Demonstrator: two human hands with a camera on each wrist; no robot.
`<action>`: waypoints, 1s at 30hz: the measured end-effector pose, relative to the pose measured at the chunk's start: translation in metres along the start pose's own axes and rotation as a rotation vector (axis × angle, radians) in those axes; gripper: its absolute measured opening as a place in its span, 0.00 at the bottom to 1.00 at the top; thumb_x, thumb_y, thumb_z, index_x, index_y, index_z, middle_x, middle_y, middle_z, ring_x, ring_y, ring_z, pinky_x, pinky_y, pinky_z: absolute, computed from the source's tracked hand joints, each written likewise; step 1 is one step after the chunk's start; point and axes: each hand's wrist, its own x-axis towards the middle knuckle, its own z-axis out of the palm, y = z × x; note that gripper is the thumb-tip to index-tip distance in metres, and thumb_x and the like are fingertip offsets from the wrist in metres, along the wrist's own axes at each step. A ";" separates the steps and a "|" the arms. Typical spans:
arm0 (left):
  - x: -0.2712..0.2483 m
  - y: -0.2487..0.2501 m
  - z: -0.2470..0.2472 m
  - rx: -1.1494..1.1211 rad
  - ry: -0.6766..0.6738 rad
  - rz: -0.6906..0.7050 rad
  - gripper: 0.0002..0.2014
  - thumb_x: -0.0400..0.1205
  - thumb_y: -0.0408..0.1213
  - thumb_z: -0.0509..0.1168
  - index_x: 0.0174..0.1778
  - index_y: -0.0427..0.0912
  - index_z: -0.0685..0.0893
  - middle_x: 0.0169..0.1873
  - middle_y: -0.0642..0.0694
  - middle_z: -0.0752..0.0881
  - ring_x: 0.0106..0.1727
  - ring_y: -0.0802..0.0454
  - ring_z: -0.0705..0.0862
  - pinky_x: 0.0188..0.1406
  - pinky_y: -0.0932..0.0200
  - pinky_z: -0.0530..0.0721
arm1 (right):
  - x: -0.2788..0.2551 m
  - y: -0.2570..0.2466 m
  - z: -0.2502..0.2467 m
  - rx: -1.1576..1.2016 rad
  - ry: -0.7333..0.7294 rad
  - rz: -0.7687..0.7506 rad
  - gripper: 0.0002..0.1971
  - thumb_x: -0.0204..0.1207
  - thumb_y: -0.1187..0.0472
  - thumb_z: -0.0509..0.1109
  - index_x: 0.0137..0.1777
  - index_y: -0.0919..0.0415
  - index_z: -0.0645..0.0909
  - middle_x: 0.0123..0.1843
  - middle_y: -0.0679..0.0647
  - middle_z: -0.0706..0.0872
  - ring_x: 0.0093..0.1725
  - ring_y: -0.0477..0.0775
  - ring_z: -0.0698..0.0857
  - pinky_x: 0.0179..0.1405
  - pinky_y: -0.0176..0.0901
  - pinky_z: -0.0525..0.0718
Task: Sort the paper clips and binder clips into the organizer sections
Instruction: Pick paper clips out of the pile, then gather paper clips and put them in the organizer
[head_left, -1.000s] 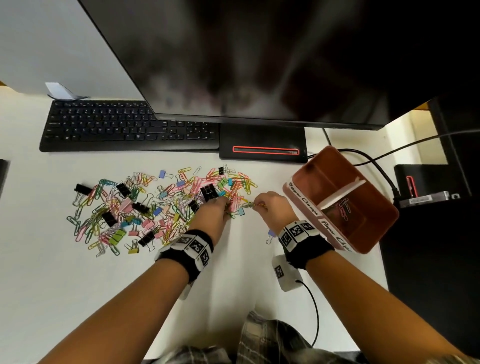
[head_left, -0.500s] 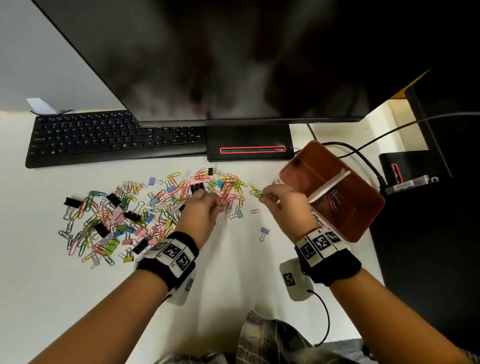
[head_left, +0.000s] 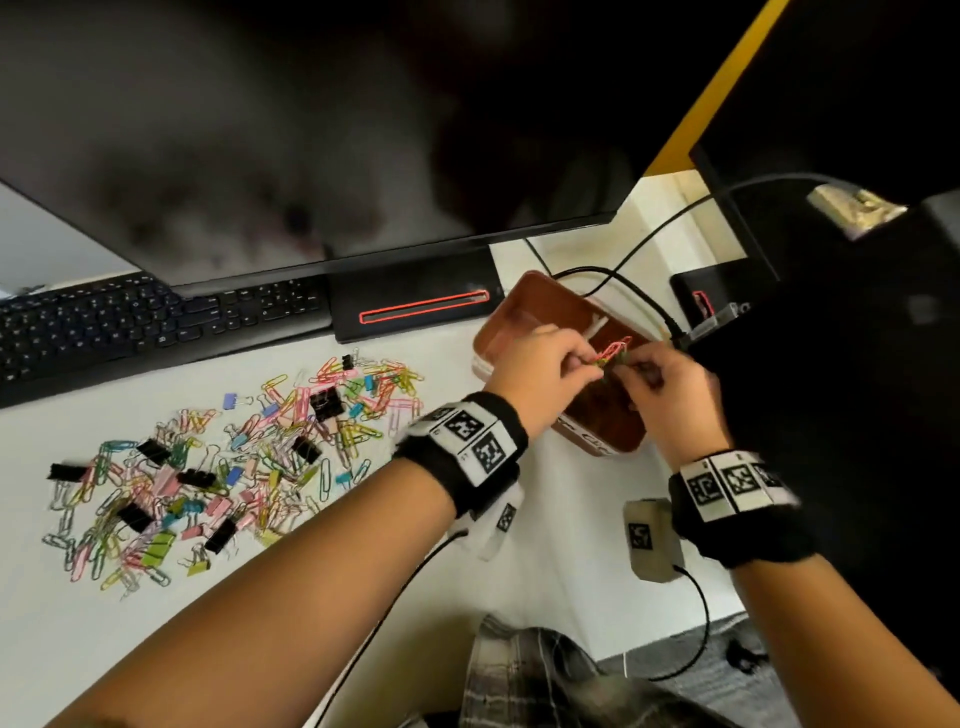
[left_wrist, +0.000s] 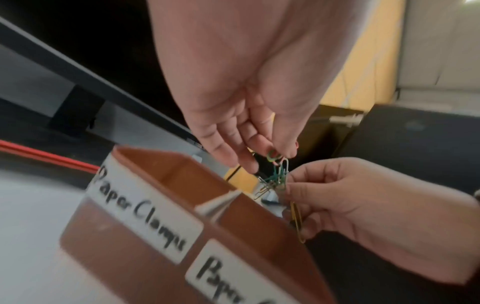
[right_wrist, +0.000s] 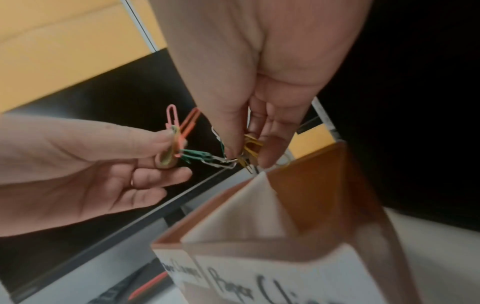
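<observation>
My left hand (head_left: 575, 364) and right hand (head_left: 632, 368) each pinch one end of a linked bunch of paper clips (head_left: 613, 353), held above the brown organizer (head_left: 511, 312). In the right wrist view the left hand (right_wrist: 171, 148) pinches pink, orange and yellow-green clips. Green and silver clips (right_wrist: 205, 157) bridge across to the right hand (right_wrist: 242, 153), which pinches yellow ones. The left wrist view shows the bunch (left_wrist: 275, 176) over the far wall of the section right of the white divider (left_wrist: 221, 202). The "Paper Clamps" label (left_wrist: 140, 207) marks the left section. A mixed pile of clips (head_left: 234, 457) lies on the desk at left.
A black keyboard (head_left: 130, 327) and monitor (head_left: 311, 130) stand behind the pile. A black cable (head_left: 639, 291) runs behind the organizer to dark equipment (head_left: 831, 364) on the right. A small white tagged block (head_left: 652, 540) with a cord sits on the white desk (head_left: 561, 519) near my right wrist.
Both hands have left the pile and moved right and away from me, carrying the linked paper clips over the organizer. The head view has swung right.
</observation>
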 end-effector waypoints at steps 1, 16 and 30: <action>0.002 -0.005 0.008 0.009 -0.050 -0.037 0.09 0.76 0.36 0.69 0.52 0.42 0.85 0.45 0.47 0.83 0.45 0.54 0.80 0.50 0.61 0.78 | 0.000 0.006 0.003 -0.020 -0.007 0.007 0.05 0.74 0.63 0.71 0.49 0.58 0.84 0.43 0.54 0.87 0.40 0.50 0.84 0.48 0.53 0.88; -0.095 -0.136 -0.061 0.181 0.206 -0.460 0.17 0.75 0.38 0.72 0.59 0.42 0.81 0.53 0.44 0.82 0.45 0.53 0.83 0.44 0.61 0.80 | -0.025 -0.051 0.092 0.129 -0.495 -0.338 0.20 0.75 0.65 0.69 0.65 0.52 0.75 0.52 0.50 0.82 0.48 0.42 0.82 0.46 0.32 0.82; -0.098 -0.177 -0.063 0.346 0.088 -0.501 0.33 0.77 0.39 0.69 0.77 0.43 0.64 0.71 0.44 0.68 0.71 0.46 0.70 0.72 0.58 0.67 | 0.014 -0.094 0.208 -0.384 -0.670 -0.305 0.40 0.65 0.53 0.78 0.76 0.56 0.64 0.72 0.53 0.68 0.70 0.58 0.68 0.72 0.51 0.71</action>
